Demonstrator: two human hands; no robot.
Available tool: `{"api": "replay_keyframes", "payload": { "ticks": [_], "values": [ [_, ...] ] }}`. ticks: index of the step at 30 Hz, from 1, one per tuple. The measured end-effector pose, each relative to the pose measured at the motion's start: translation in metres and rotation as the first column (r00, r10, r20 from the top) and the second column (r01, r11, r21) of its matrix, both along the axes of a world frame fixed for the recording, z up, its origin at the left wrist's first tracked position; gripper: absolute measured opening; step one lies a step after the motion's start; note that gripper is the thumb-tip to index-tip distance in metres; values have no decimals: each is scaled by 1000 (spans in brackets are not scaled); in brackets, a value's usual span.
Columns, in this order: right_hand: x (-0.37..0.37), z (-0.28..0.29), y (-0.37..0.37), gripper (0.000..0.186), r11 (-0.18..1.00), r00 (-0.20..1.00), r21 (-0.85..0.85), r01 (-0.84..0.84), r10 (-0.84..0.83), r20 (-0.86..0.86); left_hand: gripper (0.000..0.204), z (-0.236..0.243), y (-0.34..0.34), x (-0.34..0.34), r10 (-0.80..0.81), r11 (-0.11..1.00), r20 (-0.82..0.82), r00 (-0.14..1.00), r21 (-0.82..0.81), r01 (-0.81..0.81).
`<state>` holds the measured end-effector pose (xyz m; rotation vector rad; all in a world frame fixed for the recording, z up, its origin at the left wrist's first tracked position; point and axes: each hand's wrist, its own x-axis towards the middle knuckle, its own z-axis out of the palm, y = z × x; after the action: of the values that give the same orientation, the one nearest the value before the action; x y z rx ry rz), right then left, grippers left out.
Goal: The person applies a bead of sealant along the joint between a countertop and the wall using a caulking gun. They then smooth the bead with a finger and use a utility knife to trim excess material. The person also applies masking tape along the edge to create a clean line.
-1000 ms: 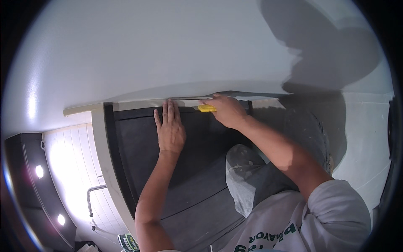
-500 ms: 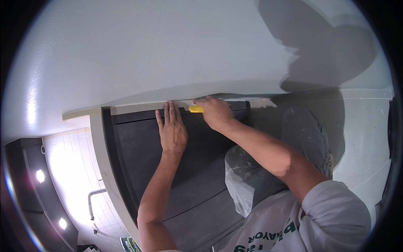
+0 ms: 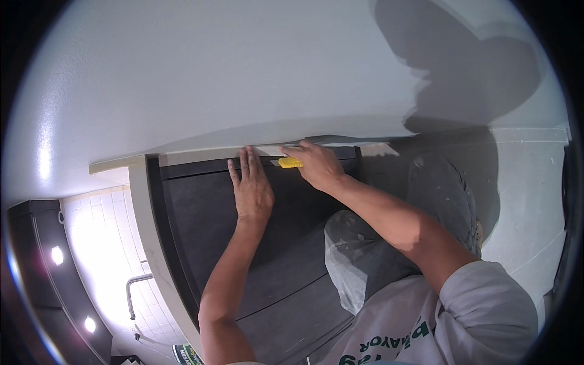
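My right hand (image 3: 319, 167) is closed around a yellow utility knife (image 3: 291, 162). A short pale blade shows at the knife's left end, close to the upper edge of a dark cabinet panel (image 3: 213, 207). My left hand (image 3: 252, 193) lies flat, fingers stretched out, with its palm over the panel. Its fingertips reach a pale strip (image 3: 201, 156) that runs between the panel and the white wall (image 3: 213, 79). A small gap separates the left fingers from the blade. The right palm and thumb are hidden.
To the left stands a light-coloured end panel (image 3: 147, 225), with a lit tiled wall (image 3: 103, 225) and a metal faucet (image 3: 131, 295) beyond it. A tub with a green label (image 3: 185, 354) sits near my left elbow. My dusty trouser knee (image 3: 347, 243) rests against the cabinet side.
The knife has shifted slightly right and down with my right hand, and its blade shows more plainly. My left hand has barely moved.
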<state>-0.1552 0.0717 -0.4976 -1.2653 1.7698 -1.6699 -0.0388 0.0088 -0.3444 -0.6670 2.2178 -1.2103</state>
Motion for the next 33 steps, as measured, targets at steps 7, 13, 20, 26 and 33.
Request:
{"api": "replay_keyframes", "payload": {
  "ticks": [7,13,20,26,33],
  "values": [
    [0,9,-8,45,998,999,39,46,-47,12,67,-16,1,-1,3,990,-48,999,138,4],
    [-2,-10,-4,46,991,977,-131,-9,37,212,67,-37,-4,0,18,989,-21,1000,146,-15],
    [-16,-34,7,47,971,955,-219,-98,153,252,69,-54,0,1,36,995,-33,999,94,-32],
    [-15,-38,2,47,966,971,-250,-63,117,208,70,-48,0,0,29,996,33,999,86,-32],
    [-14,-32,8,51,978,969,-188,-89,129,211,70,-47,0,-1,53,994,26,998,98,-56]
  ]
}}
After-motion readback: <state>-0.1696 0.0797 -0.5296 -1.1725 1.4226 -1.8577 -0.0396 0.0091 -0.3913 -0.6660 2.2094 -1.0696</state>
